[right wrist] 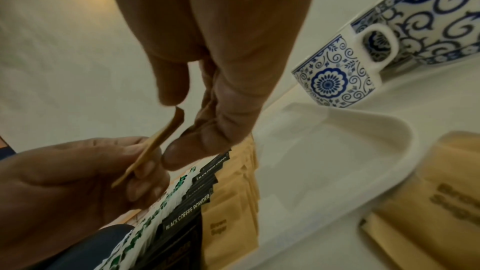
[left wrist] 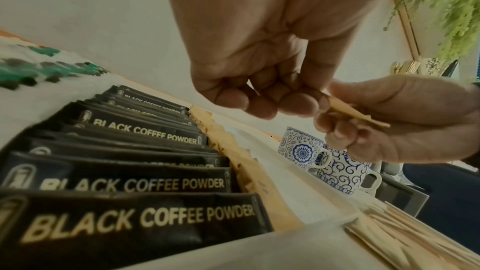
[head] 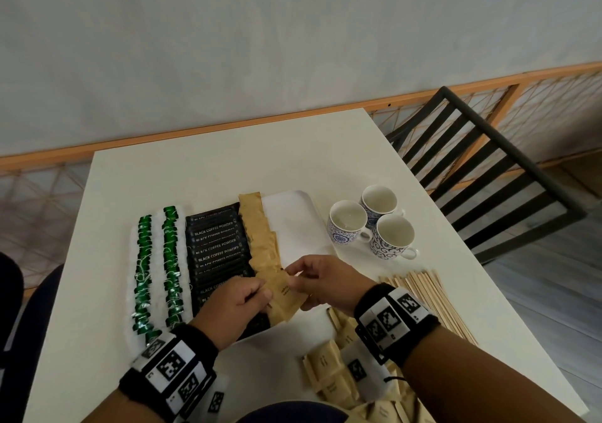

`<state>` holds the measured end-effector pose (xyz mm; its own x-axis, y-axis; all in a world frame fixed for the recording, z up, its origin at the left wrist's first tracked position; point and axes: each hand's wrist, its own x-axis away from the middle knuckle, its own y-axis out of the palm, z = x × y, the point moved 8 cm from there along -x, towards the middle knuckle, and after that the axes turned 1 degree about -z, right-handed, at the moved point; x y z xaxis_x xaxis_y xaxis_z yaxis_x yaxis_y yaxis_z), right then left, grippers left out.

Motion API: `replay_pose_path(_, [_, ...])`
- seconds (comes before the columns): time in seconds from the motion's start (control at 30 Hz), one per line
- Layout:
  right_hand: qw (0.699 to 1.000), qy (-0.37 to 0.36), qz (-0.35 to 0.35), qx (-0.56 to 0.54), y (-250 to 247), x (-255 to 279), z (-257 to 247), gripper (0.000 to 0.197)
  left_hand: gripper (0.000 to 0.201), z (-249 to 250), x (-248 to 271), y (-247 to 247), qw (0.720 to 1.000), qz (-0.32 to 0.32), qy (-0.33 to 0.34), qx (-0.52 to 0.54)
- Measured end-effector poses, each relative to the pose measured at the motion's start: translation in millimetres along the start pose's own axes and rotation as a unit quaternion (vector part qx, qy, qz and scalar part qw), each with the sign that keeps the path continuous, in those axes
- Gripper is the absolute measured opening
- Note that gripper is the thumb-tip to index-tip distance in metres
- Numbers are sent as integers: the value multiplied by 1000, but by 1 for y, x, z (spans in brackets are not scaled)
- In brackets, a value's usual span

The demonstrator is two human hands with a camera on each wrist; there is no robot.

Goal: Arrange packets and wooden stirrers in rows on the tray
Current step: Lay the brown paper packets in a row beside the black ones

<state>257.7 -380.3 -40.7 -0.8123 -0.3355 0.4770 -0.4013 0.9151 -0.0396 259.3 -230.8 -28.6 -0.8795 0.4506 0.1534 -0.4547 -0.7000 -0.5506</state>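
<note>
Done so far: two rows of green-and-white packets (head: pixel 156 269) fill the left side of the tray (head: pixel 294 209), then comes a full row of black coffee packets (head: pixel 218 253), each overlapping the next.
In progress: the row of brown sugar packets (head: pixel 260 240) lies just beside the black row and reaches from the far edge down to where my hands are.
Left hand: my left hand (head: pixel 234 308) is curled, and its fingertips pinch one end of a brown packet (head: pixel 286 295) held over the near end of that row.
Right hand: my right hand (head: pixel 329 281) pinches the other end of the same packet between thumb and fingers; the wrist views show the packet edge-on between both hands.
Still to place, packets: loose brown sugar packets (head: pixel 329 367) lie in a heap on the table (head: pixel 195 178) near me, off the tray.
Still to place, stirrers: the wooden stirrers (head: pixel 430 299) lie fanned out on the table to my right, none on the tray yet.
Free room: the right strip of the tray is bare white, I judge enough for the stirrers.
Standing by: three blue-patterned cups (head: pixel 371 224) stand beyond the tray's right edge.
Estimate: well past halfway, I think.
</note>
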Motion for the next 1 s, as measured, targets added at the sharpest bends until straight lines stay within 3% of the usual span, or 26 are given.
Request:
replay_pose_path(0.13, [994,4,-23,107,2,4,4,10,60,-9,1,-3,998,23,4,-50])
replay_pose_path(0.27, [962,-21,-17,273,4,0,-1,12,31,-3,1,-5,997,40,22,-62])
replay_pose_path(0.33, [944,-45,-24,326,9,-2,-7,16,32,-1,0,-5,999,38,13,-32])
replay_pose_path(0.47, [961,-72,12,267,5,-7,-16,17,7,-11,-3,-17,996,74,-40,12])
replay_pose_path(0.57, [980,-89,43,172,3,-10,-20,25,12,-19,-5,-26,991,103,-65,58])
replay_pose_path(0.7, [996,-59,27,66,9,-18,-12,27,12,-25,-8,-27,971,131,-88,180])
replay_pose_path(0.8, [997,-49,12,51,10,-19,-7,14,13,-24,-8,-18,963,109,-100,226])
replay_pose_path(0.87, [999,-50,20,-1,8,-18,-6,16,16,-26,-10,-9,977,85,-98,168])
replay_pose_path(0.93, [998,-53,39,-19,1,-16,-5,16,22,-27,-13,-4,995,56,-81,-27])
replay_pose_path(1.0, [991,-48,72,105,-10,-16,-4,12,23,-20,-16,1,977,38,-50,-204])
